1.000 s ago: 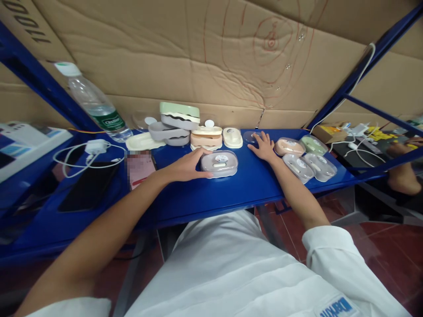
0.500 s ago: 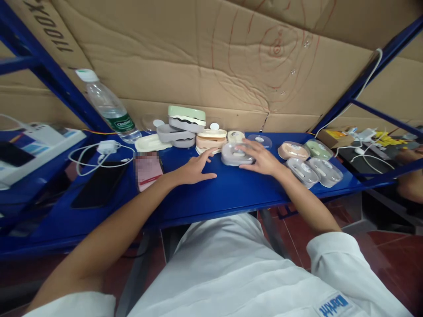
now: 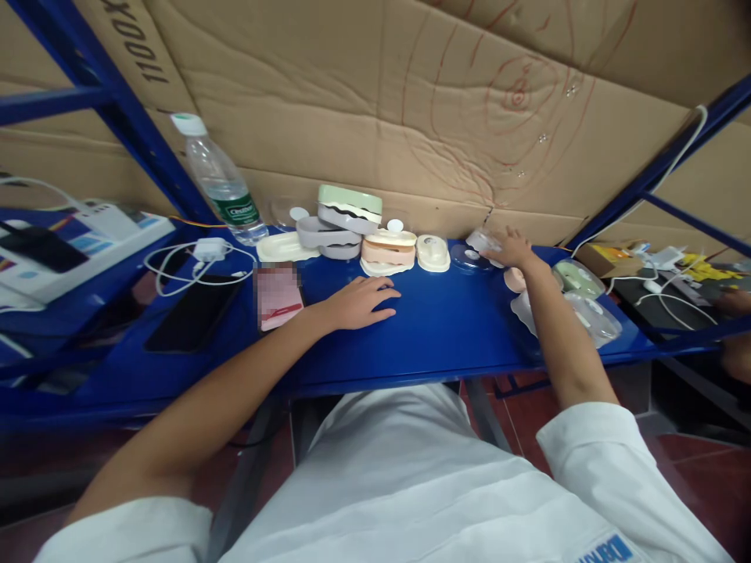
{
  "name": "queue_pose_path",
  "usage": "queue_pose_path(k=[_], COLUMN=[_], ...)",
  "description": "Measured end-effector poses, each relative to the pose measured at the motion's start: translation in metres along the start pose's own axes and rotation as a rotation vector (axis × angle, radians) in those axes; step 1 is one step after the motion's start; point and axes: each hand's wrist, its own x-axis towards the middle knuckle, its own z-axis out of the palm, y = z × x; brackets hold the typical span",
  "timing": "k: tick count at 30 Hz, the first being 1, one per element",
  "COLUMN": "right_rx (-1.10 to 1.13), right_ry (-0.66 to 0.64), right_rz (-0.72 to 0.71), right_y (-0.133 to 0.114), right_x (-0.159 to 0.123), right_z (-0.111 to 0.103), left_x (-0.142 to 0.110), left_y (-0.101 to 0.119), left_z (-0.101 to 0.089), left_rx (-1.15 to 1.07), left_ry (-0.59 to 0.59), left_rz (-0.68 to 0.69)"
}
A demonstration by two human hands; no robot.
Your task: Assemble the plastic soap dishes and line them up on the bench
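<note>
My left hand [image 3: 362,303] lies on the blue table, fingers stretched out and holding nothing, just in front of a stack of cream and peach trays [image 3: 388,252]. Toward the back right, my right hand [image 3: 512,249] grips a clear-lidded grey box [image 3: 484,241], which is tilted and partly hidden by the fingers. Just below that box lies a clear plastic lid [image 3: 469,258]. A cream box [image 3: 432,253] sits between my hands. Beneath my right forearm are several lidded boxes, among them a green one [image 3: 578,279] and a clear-topped grey one [image 3: 594,317].
Grey and green trays [image 3: 346,211] are piled at the back. On the left stand a water bottle [image 3: 228,195], a charger with cable [image 3: 209,250], a black phone [image 3: 191,317] and a pink phone-like item [image 3: 279,297]. Cardboard [image 3: 352,102] walls the back; blue posts [image 3: 126,133] frame the sides.
My right hand has carried the clear-lidded box from the middle of the table to the back right and tilted it. My left hand has lowered onto the table. The view has shifted slightly.
</note>
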Motion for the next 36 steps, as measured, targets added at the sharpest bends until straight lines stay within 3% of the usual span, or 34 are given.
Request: queue_pose_path(k=[2,7,9,11,14,17,21,24,26,29,34,36], right_rx=[0.012,0.25,0.298,0.346,0.455,0.637,1.009,1.31,1.405,1.259,0.409,0.268], right_ry=[0.041,0.064,0.048,0.023,0.036,0.138,0.188,0.047,-0.11,-0.199,-0.019,-0.042], right_rz=[-0.033,-0.517,-0.578,-0.567,-0.557,-0.565,-0.414,-0.252,-0.183,-0.132,-0.2,-0.211], right_y=[-0.025,-0.12,-0.151,-0.167,-0.163,-0.144,-0.129,-0.135,-0.143,-0.15,-0.138,-0.134], right_x=[-0.006,-0.01,-0.002,0.008,0.014,0.005,-0.019,-0.036,-0.044,-0.051,-0.061,-0.065], right_z=[0.005,0.021,0.028,0.032,0.028,0.016,0.002,0.004,0.011,0.02,0.017,0.016], left_x=[0.0,0.0,0.0,0.0,0.001,0.002,0.002,0.001,0.0,0.001,0.003,0.003], left_y=[-0.001,-0.003,-0.002,-0.002,-0.001,-0.001,0.003,0.008,0.008,0.003,-0.005,-0.005], left_z=[-0.001,-0.008,-0.011,-0.013,-0.014,-0.013,-0.012,-0.015,-0.016,-0.013,-0.006,-0.007], left_rx=[0.025,0.112,0.131,0.146,0.156,0.144,0.103,0.121,0.163,0.175,0.122,0.118], left_ry=[0.047,0.166,0.199,0.239,0.295,0.326,0.46,0.584,0.587,0.466,0.348,0.348], left_rz=[-0.011,-0.09,-0.13,-0.158,-0.173,-0.157,-0.112,-0.077,-0.032,0.045,0.006,0.002])
